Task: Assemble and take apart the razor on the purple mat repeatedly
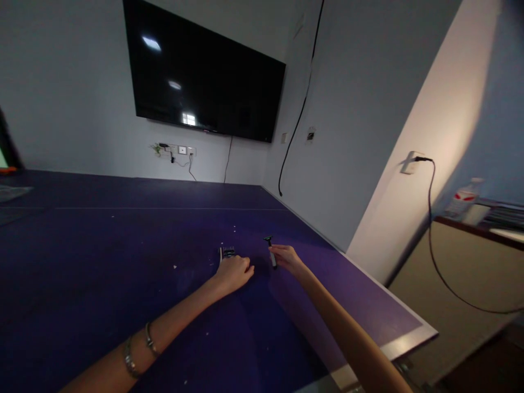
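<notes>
My right hand [285, 257] pinches a razor [273, 260] by its handle, above the table. The razor stands nearly upright, its dark head with a green tint at the top. To the left, my left hand [236, 273] is low over the table with its fingers curled. Just behind it is a small dark case with a pale edge [226, 252], which looks like a holder of razor cartridges. My left hand covers part of this case, and what its fingers hold, if anything, is hidden. The two hands are a short gap apart.
The purple-blue tabletop [102, 262] carries small white scraps. A large television [204, 71] hangs on the wall beyond, above several sockets [182, 149]. A black cable [295, 134] dangles by the right wall. At far right a bottle [464, 197] stands on a cabinet.
</notes>
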Available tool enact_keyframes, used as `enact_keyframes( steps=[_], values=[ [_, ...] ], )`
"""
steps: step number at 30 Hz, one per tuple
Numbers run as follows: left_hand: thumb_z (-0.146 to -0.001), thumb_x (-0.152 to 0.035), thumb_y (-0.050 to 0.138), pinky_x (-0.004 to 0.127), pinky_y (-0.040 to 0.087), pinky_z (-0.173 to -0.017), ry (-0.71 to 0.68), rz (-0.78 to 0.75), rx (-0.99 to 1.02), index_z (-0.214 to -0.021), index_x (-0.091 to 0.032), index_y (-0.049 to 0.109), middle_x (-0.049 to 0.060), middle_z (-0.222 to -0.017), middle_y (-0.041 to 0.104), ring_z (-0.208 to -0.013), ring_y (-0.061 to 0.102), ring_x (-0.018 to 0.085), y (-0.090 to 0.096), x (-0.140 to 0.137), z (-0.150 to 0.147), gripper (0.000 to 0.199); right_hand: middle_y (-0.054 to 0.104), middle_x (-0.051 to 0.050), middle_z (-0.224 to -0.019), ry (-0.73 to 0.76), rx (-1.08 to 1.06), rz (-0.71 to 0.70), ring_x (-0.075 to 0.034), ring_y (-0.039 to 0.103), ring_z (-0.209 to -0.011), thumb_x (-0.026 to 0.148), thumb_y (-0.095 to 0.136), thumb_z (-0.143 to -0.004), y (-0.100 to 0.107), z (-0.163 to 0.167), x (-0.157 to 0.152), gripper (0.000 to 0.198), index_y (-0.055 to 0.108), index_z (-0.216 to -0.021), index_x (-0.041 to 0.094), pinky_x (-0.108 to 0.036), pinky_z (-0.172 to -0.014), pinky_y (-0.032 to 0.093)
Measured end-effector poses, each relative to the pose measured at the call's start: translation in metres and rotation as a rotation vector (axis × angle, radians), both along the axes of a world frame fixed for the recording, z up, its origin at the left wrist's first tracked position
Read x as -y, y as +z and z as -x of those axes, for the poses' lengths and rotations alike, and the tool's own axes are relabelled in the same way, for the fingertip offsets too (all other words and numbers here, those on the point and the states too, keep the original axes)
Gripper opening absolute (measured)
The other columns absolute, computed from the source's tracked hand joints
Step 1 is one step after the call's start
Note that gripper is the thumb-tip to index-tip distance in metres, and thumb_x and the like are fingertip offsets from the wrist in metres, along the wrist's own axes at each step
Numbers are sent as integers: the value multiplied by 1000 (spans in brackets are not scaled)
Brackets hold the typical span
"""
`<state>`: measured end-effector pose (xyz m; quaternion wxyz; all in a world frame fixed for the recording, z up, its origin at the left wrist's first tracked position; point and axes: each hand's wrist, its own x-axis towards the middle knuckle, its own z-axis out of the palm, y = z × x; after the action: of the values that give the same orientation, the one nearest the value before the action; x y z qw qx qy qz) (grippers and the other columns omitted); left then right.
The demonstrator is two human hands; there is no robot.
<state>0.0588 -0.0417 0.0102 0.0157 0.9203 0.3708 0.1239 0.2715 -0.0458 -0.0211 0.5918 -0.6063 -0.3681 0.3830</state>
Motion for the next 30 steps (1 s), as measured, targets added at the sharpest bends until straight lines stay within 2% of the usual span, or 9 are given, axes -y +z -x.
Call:
enact_keyframes(
  steps=[6, 11, 15, 25, 30],
  values=[
    [-85, -36, 35, 33, 47, -65, 93, 26, -56, -79, -16, 64, 10, -76, 66, -73, 65, 24, -7, -14, 29, 36, 57, 0, -45, -125, 363, 112, -17, 57, -49, 20, 67, -57, -9, -44, -16, 4, 67, -59, 16, -25, -47, 43],
    [-85, -40, 37, 34, 47, -67, 223, 28, -105, -81, -14, 65, 12, -82, 67, -80, 64, 26, -12, -21, 45, 39, 68, -4, -67, -222, 669, 142, -23, 64, -77, 18, 66, -58, -21, -54, -30, 9, 71, -66, 16, -23, -60, 43],
    [-85, -45, 36, 35, 47, -68, 277, 33, -103, -83, -13, 66, 13, -83, 67, -82, 64, 28, -17, -25, 49, 43, 71, -8, -78, -219, 827, 183, -23, 65, -82, 18, 61, -65, -27, -51, -34, 16, 73, -76, 15, -22, -62, 42],
    [-81, -37, 41, 36, 48, -71, 319, 150, -99, -87, -15, 66, 13, -92, 68, -87, 64, 28, -34, -40, 49, 34, 70, -13, -80, -193, 988, 253, -23, 65, -79, 17, 58, -71, -26, -45, -28, 17, 73, -79, 14, -23, -63, 41],
    [-81, -30, 40, 37, 48, -72, 316, 151, -98, -89, -14, 66, 14, -93, 67, -88, 64, 27, -35, -42, 47, 32, 68, -13, -87, -182, 952, 191, -24, 62, -88, 16, 58, -69, -14, -33, -22, 16, 72, -77, 14, -25, -73, 42]
  ],
)
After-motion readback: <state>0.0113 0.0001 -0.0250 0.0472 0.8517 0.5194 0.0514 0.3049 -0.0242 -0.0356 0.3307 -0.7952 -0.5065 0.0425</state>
